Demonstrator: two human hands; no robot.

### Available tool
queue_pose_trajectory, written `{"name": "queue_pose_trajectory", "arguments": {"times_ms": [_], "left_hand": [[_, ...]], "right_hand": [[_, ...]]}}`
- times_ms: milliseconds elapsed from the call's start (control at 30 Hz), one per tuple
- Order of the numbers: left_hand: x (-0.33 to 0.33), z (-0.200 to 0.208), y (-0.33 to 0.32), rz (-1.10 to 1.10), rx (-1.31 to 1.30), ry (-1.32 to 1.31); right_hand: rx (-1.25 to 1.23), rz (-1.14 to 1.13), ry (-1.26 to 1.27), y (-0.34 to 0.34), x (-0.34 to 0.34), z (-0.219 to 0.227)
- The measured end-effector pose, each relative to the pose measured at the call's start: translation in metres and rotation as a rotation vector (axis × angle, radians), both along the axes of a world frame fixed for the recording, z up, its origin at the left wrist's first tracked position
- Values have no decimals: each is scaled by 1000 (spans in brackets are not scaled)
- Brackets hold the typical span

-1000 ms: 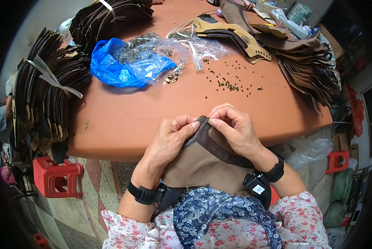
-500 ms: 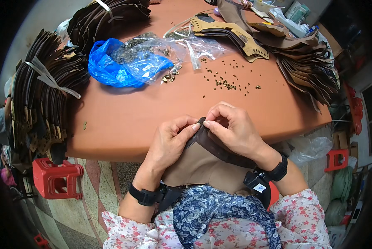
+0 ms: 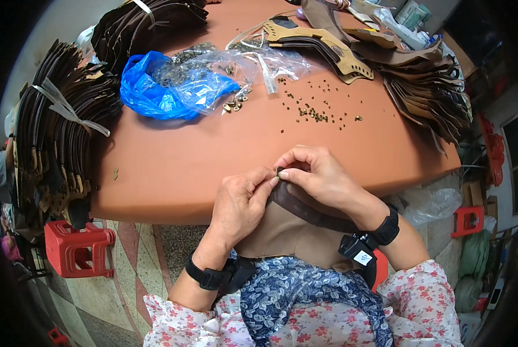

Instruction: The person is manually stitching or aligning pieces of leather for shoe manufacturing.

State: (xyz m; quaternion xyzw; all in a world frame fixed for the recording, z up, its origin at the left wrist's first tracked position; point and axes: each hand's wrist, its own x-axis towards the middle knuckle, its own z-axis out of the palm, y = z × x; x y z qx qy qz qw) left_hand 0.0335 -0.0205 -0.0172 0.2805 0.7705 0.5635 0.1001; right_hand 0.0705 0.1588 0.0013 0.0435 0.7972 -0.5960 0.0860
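Observation:
A brown leather shoe-upper piece (image 3: 282, 230) with a darker inner band hangs over my lap at the table's near edge. My left hand (image 3: 240, 202) is closed, its thumb and fingers pinching the piece's narrow upper corner. Right beside it, my right hand (image 3: 319, 176) pinches the same corner between thumb and forefinger. The two sets of fingertips nearly touch and hide most of that tip. Whether some small part sits between them, I cannot tell. Beyond my hands, several small brass-coloured hardware pieces (image 3: 315, 115) lie scattered on the orange-brown table (image 3: 195, 153).
A blue plastic bag (image 3: 149, 95) and a clear bag of small metal parts stand at the back, with larger eyelet-like pieces (image 3: 233, 107) beside them. Tied stacks of leather pieces (image 3: 62, 115) rise at left; another stack (image 3: 426, 95) lies right. A red stool (image 3: 77, 248) stands lower left.
My right hand has moved slightly left, closer to my left fingertips. Less of the dark corner shows between the fingers. My left hand has turned a little, and both still hold the leather piece.

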Motion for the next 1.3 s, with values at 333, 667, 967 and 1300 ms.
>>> {"name": "queue_pose_trajectory", "arguments": {"times_ms": [333, 667, 967, 1300], "left_hand": [[-7, -8, -3, -45, 103, -204], [-9, 7, -3, -80, 230, -580], [-8, 12, -2, -54, 290, -730], [-8, 11, -3, -41, 314, -727]], "right_hand": [[-254, -24, 20, 4, 0, -2], [492, -115, 757, -10, 19, -7], [340, -188, 693, -14, 23, -12], [295, -210, 608, -16, 25, -8]]}}
